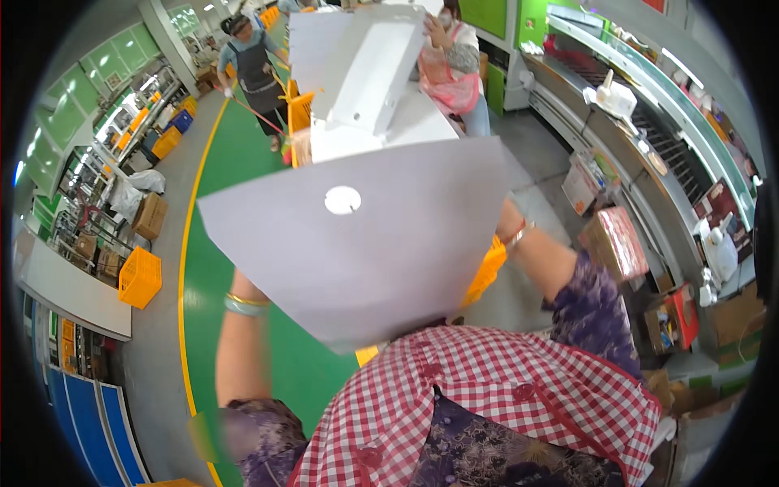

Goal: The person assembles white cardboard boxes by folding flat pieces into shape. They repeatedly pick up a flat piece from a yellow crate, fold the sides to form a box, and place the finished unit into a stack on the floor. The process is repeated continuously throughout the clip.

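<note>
A large grey sheet (406, 243), perhaps card, is raised in front of me and tilted, with a round white spot near its far left part; whether that is a cutout or a patch I cannot tell. My right hand (510, 221) grips the sheet's right edge, its fingers mostly behind it. At the lower left edge, my left hand (245, 284) reaches behind the sheet, so its fingers are hidden. Beyond the sheet, a white folded panel (369, 77) with small holes stands tilted over a white work surface (341, 144). A person's hand (438, 34) touches that panel's upper right edge.
Orange plastic crates stand beside the work surface (300, 114) and on the left floor (140, 277). On the green walkway a person in a dark apron (256, 69) holds a long stick. A conveyor bench (649, 122) runs along the right, with a taped carton (614, 243) below.
</note>
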`<state>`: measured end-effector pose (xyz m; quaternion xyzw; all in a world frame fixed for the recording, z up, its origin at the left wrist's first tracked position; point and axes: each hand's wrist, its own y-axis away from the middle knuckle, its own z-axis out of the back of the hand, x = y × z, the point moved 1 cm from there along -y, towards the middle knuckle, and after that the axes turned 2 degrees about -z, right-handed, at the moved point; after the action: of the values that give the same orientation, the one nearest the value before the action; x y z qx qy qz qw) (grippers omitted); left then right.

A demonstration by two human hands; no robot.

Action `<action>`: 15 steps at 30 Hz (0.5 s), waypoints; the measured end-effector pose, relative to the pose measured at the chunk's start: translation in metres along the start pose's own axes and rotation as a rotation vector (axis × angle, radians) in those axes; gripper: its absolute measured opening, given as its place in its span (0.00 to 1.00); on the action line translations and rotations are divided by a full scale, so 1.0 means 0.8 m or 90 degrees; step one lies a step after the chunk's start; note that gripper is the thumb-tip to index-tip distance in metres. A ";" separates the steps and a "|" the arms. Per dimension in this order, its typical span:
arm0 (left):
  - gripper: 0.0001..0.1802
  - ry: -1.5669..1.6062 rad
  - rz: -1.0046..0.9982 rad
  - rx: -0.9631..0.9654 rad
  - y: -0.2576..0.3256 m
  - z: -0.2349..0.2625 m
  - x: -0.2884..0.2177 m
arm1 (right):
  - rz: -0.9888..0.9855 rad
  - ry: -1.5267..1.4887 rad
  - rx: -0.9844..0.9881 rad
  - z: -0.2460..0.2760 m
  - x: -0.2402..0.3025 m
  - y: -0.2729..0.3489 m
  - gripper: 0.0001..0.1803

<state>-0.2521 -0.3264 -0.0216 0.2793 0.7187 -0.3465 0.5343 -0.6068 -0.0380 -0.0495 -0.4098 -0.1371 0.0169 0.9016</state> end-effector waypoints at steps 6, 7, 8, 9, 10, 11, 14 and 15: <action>0.20 0.123 0.031 -0.069 0.066 -0.050 -0.047 | -0.171 -0.239 0.007 0.038 0.094 -0.024 0.18; 0.20 0.155 0.038 -0.090 0.072 -0.056 -0.058 | -0.154 -0.221 -0.007 0.046 0.105 -0.031 0.19; 0.16 0.072 0.023 -0.088 0.078 -0.055 -0.067 | -0.227 -0.485 -0.035 0.055 0.124 -0.036 0.24; 0.12 -0.003 0.009 -0.080 0.079 -0.056 -0.068 | -0.299 -0.739 -0.055 0.068 0.144 -0.036 0.31; 0.09 -0.081 -0.001 -0.079 0.082 -0.057 -0.071 | -0.312 -0.815 -0.023 0.074 0.158 -0.034 0.37; 0.06 -0.080 -0.005 -0.101 0.080 -0.070 -0.075 | -0.274 -0.776 -0.003 0.083 0.167 -0.022 0.39; 0.02 -0.105 0.024 -0.138 0.097 -0.084 -0.069 | -0.140 -0.534 0.029 0.082 0.179 0.010 0.41; 0.03 -0.142 -0.081 -0.127 0.102 -0.084 -0.068 | -0.132 -0.476 0.038 0.076 0.183 0.019 0.40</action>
<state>-0.2126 -0.2254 0.0273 0.1382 0.7020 -0.3353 0.6129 -0.4803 0.0378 0.0115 -0.3329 -0.4966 0.0777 0.7978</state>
